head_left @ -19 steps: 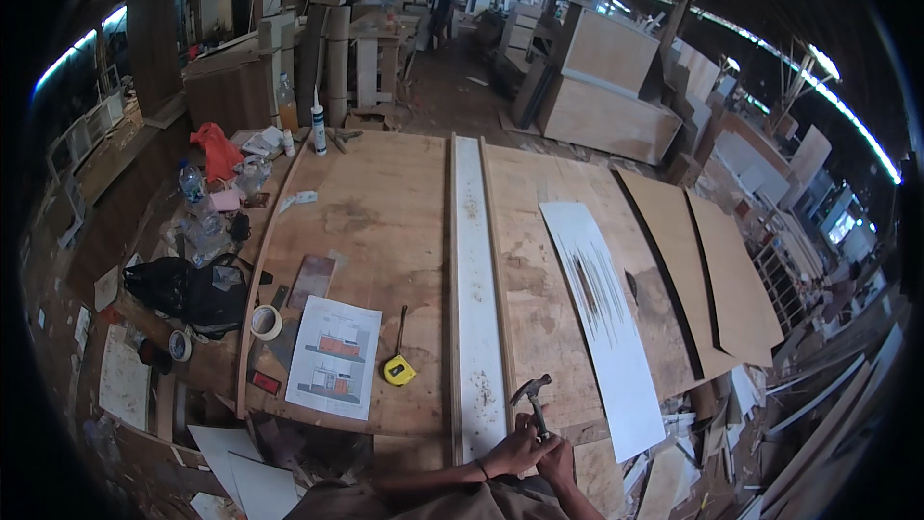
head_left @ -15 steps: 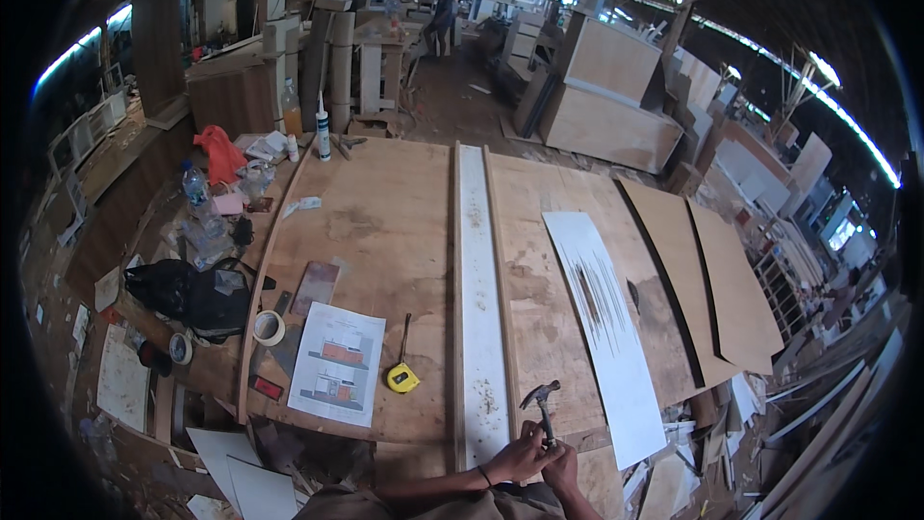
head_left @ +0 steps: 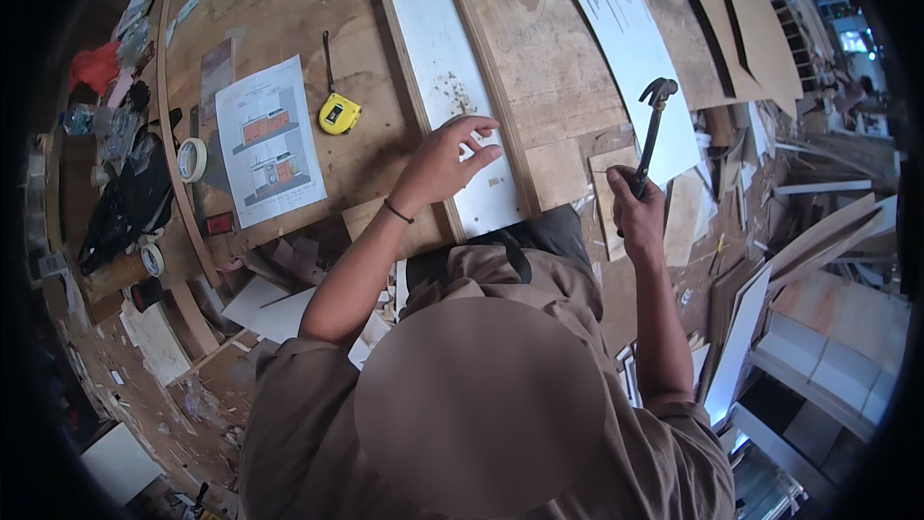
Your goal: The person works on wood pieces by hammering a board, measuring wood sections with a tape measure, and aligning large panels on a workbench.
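Note:
My right hand grips a claw hammer by its dark handle, head up, to the right of the long white board. A thin, nail-like sliver sticks out beside that hand's thumb; what it is, I cannot make out. My left hand hovers over or rests on the near part of the white board, fingers bent and thumb apart, with nothing seen in it. Wooden strips run along both long edges of this board. Small crumbs lie scattered on its white face.
Left of the board lie a yellow tape measure, a printed sheet with drawings and a tape roll. A scratched white panel lies to the right. Offcuts crowd the floor at right; a black bag sits at left.
My two hands, together at the hammer before, have come apart. The left has moved over the white board, and the right holds the hammer out to the right. The view has tilted down.

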`<action>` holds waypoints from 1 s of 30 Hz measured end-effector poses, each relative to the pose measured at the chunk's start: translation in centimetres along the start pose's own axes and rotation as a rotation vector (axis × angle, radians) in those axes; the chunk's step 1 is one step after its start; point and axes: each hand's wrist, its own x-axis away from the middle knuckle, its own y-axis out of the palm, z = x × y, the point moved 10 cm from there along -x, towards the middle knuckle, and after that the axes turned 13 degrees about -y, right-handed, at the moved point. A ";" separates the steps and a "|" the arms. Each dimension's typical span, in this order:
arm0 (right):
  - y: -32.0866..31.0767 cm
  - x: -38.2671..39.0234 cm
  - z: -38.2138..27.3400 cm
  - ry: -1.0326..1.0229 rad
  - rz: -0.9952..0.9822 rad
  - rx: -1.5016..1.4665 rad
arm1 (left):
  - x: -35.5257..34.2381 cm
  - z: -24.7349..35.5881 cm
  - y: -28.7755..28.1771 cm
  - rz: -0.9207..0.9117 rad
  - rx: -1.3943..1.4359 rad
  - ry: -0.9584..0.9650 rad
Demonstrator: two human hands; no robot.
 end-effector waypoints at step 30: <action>2.8 -17.5 6.8 -0.005 0.016 -0.054 | -19.2 4.1 11.8 0.048 -0.451 0.235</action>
